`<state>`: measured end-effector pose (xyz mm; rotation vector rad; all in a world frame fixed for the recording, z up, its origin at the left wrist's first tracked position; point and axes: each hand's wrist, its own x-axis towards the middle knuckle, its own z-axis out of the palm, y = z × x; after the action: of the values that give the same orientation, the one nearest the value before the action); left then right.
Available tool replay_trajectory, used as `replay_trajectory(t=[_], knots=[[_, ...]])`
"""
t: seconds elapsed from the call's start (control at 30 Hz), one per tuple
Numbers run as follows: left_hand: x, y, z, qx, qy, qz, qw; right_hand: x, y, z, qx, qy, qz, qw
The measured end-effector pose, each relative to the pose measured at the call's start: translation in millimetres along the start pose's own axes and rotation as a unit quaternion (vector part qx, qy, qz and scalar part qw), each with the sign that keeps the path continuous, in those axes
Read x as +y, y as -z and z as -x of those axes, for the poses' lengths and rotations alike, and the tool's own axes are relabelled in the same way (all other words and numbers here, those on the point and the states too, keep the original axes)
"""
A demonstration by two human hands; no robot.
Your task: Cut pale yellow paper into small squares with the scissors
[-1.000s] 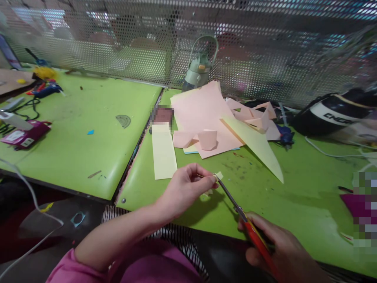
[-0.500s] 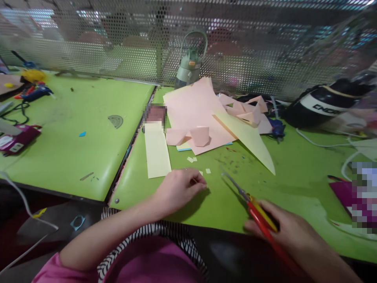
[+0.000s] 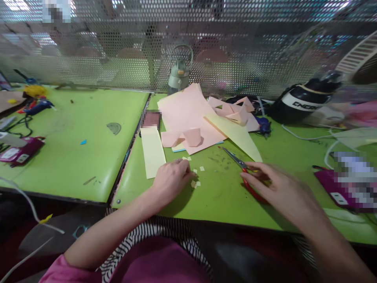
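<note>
The scissors (image 3: 240, 167) are lying on the green table (image 3: 218, 196), blades pointing up and to the left — their long axis is running slantwise from the red handles toward the pink paper (image 3: 188, 114). Your right hand (image 3: 279, 188) is resting over the handles, fingers loosely spread; whether it is gripping them I cannot tell. Your left hand (image 3: 172, 179) is sitting lightly curled and holding nothing visible, fingertips just beside the small yellow scraps (image 3: 194, 183) and near the yellow strip (image 3: 152, 151). The right hand is the nearer one to the scissors — the left is lying well apart, across the scraps.
</note>
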<state>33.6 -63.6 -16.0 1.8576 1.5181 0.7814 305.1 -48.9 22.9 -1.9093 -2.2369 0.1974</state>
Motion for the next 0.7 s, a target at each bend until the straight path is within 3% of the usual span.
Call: replay_trajectory(t=[0.17,0.43,0.57,0.7], knots=[[-2,4.4,1,-0.029,-0.047,-0.049,0.997,-44,-13,-10,0.016,0.115,-0.052,0.992],[-11,31.8,25,-0.009,-0.032,-0.153,0.988,-92,-21,-34,-0.039,0.183,-0.043,0.981],[-27,43.5,39,-0.003,-0.065,-0.197,0.978,-105,-28,-68,-0.016,0.141,-0.047,0.989],[-40,52.3,40,0.019,-0.077,-0.218,0.973,-104,-34,-119,0.043,0.020,-0.127,0.991]])
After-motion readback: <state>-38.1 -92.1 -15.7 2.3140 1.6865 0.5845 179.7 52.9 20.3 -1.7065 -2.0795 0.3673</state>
